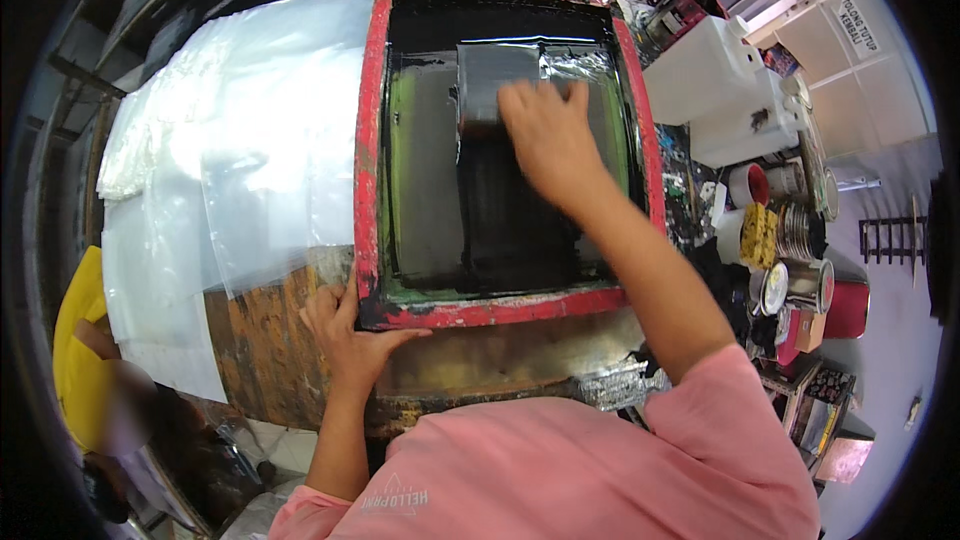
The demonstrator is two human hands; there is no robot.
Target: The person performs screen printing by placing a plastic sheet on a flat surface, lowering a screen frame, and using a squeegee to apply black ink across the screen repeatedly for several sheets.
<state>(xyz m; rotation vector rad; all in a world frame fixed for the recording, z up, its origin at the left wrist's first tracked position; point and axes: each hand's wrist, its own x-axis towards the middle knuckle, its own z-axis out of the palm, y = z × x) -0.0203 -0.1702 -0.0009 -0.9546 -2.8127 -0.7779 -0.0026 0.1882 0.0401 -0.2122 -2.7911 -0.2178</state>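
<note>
While the bench (275,340) carries plastic sheets (260,130) at left, the red-framed screen (490,313), smeared with black ink (510,215), lies just right of them. The left hand (350,335), thumb spread, touches the screen's near left corner; the right hand (550,135), fingers curled, grips a blurred flat tool (483,127) within the screen.

- Plastic sheets (240,140), upper left: smooth, glossy
- Red frame (368,170), centre: rough, chipped paint
- Black ink (505,25), top centre: glossy
- Tabletop (265,340), lower left: rough, stained
- Jerrycan (705,70), upper right: matt white plastic
</note>
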